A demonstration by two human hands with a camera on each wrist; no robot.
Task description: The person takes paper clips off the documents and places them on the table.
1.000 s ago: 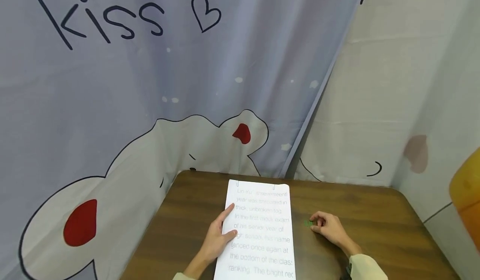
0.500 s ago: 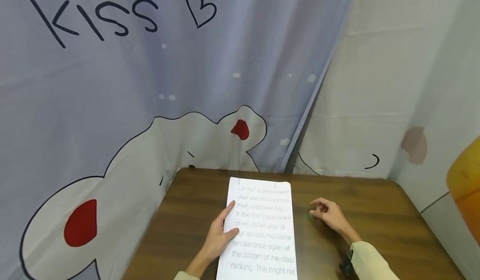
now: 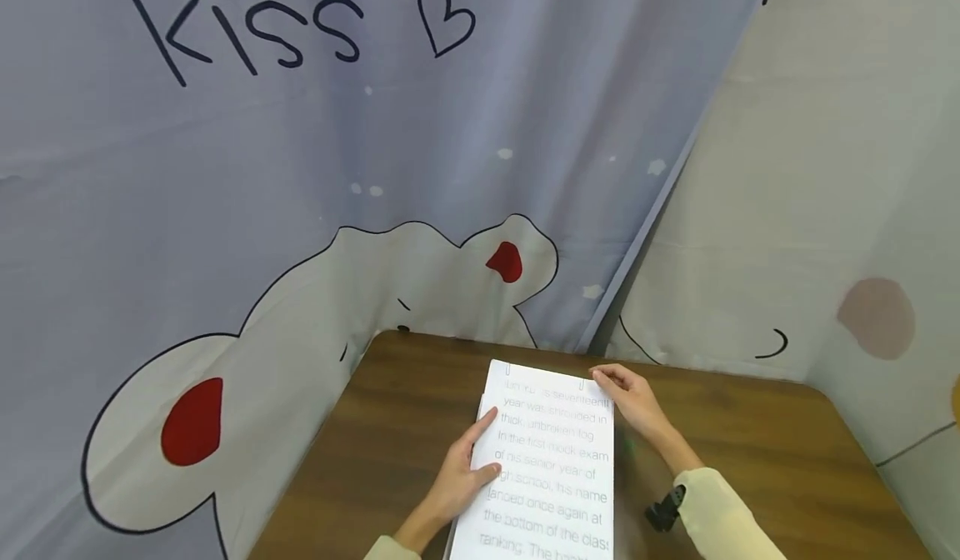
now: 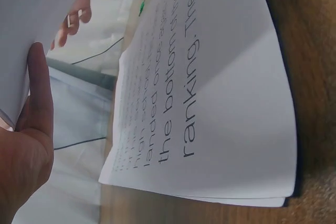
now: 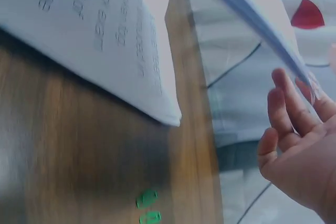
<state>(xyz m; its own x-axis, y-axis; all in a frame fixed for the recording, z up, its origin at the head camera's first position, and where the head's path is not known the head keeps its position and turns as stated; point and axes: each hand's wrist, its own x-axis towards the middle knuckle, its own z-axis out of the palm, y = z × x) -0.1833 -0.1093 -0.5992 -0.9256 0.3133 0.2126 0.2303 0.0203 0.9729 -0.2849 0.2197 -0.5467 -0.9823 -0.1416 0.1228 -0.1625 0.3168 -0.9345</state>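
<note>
A bundle of white printed sheets is raised in front of me, two clips along its top edge. My left hand grips its left side, thumb over the front. At the top right corner, my right hand pinches the sheets beside the right-hand clip. In the right wrist view the fingers curl about that corner. Beneath the raised bundle lies more printed paper on the table. Two green paper clips rest on the wood to the right of the paper, apart from both hands.
The brown wooden table extends to both sides of the paper. Behind it hangs a printed curtain, close to the table's far edge. A black device is strapped to the right wrist.
My right hand has left the green paper clips and moved up and left to the bundle's top right corner. The bundle has lifted off the paper below. The head view has shifted slightly.
</note>
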